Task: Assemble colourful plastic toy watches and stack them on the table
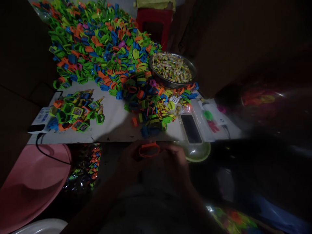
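Both hands are dim and low in the head view, just in front of the table edge. My left hand (131,156) is closed on the left end of an orange plastic toy watch (149,150), its strap bent into a loop. My right hand (176,157) has its fingertips pinched at the watch's right end. Beyond them on the table lies a huge heap of green, orange and blue toy watches (102,48). A smaller pile of toy watches (75,112), with little crayon-like pointed sticks among them, sits to the left.
A metal bowl (192,66) of small wrapped yellow pieces stands at the back, before a red stool (168,21). A phone (191,128) lies at the table's front edge, above a greenish bowl (198,156). A white cabled box (40,118) and a pink basin (56,156) are left.
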Available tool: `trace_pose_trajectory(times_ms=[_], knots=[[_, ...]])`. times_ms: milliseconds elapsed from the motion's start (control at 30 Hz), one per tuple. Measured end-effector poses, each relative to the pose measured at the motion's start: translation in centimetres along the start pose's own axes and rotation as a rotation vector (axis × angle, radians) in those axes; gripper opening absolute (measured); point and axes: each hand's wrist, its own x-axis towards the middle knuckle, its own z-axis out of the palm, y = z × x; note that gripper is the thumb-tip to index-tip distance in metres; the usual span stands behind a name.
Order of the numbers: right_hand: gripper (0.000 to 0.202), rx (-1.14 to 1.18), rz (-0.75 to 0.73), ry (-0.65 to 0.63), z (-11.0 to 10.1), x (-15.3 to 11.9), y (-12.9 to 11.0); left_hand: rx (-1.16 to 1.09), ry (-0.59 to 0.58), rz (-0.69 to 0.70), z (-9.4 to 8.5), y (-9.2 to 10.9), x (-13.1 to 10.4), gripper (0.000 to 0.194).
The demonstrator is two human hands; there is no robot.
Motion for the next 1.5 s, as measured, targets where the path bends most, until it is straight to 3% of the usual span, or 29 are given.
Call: trace_pose_trajectory(times_ms=[200,433,600,800,933,1100,1200,1267,1333,1400,1500], knots=[[0.018,0.008,0.037,-0.001,0.1,-0.1,0.0,0.011,-0.021,0.045,-0.7,-2.3,0.2,0.037],[0.021,-0.043,0.074,-0.011,0.3,-0.4,-1.2,0.031,0.016,0.002,-0.5,-1.6,0.1,0.038],[0.022,-0.139,-0.016,-0.048,0.4,-0.3,-1.6,0.032,0.073,-0.017,-0.4,-1.3,0.0,0.037],[0.015,-0.394,-0.143,-0.292,0.6,1.1,-2.1,0.041,0.073,-0.065,-0.9,-2.1,0.2,0.035],[0.012,-0.639,-0.203,-0.379,0.6,1.3,-1.4,0.113,-0.016,-0.138,-1.3,-3.0,0.6,0.031],[0.016,-0.621,-0.300,-0.450,1.9,2.2,0.6,0.160,-0.031,-0.069,-2.2,-4.0,1.5,0.034],[0.022,-0.646,-0.176,-0.385,1.8,5.0,3.1,0.292,0.068,0.093,-4.5,-3.7,3.1,0.034],[0.034,-0.647,-0.096,-0.232,0.8,7.3,5.1,0.423,0.207,0.213,-7.3,-3.0,5.0,0.034],[0.029,-0.685,0.014,-0.127,-0.6,9.3,6.8,0.591,0.404,0.337,-10.7,-1.9,7.2,0.041],[0.027,-0.729,0.128,-0.190,-1.7,10.4,7.8,0.764,0.595,0.428,-14.2,-0.8,9.5,0.043],[0.026,-0.721,0.219,-0.359,-1.9,10.6,8.1,0.995,0.746,0.507,-17.7,0.0,12.0,0.048]])
